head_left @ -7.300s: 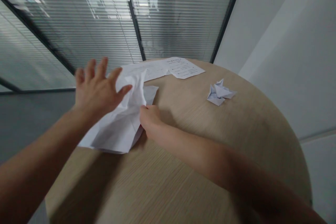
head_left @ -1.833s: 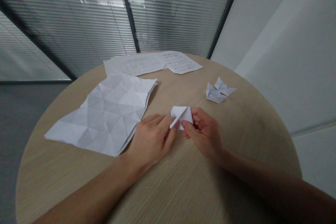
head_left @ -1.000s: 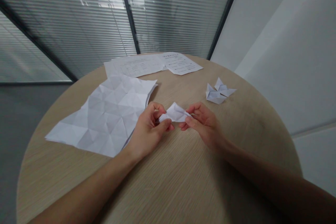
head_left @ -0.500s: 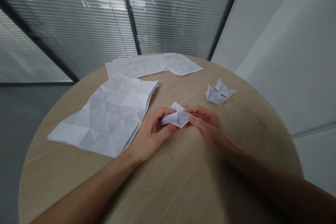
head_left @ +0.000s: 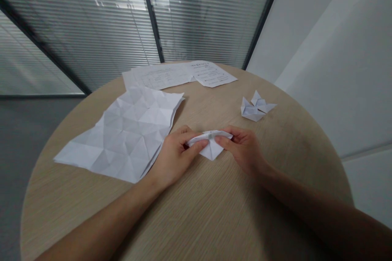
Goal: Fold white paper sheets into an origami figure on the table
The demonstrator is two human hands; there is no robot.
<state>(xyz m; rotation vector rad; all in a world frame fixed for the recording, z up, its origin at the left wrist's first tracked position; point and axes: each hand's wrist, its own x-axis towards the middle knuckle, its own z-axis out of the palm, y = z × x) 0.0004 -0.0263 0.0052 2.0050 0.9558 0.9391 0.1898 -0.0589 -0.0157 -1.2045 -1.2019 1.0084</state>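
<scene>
A small folded white paper piece [head_left: 212, 150] is held between my two hands over the middle of the table. My left hand [head_left: 180, 149] pinches its left end, thumb on the near face and fingers behind. On the other side, my right hand [head_left: 240, 143] grips the right end in the same way. One pointed flap of the paper hangs down toward me. The fingertips behind the paper are partly hidden. Farther right lies a finished-looking folded paper shape [head_left: 256, 108] with several upturned points, touched by neither hand.
Creased white paper sheets [head_left: 131, 134] lie stacked close by my left wrist. Printed sheets [head_left: 171, 75] rest along the far edge of the round wooden table [head_left: 196, 212]. Behind it stands a glass partition with blinds [head_left: 214, 16]; a white wall [head_left: 343, 69] is at the right.
The folded paper piece has been tilted, so its upright point no longer shows and a flap now points down toward me. Both thumbs have shifted onto its near face.
</scene>
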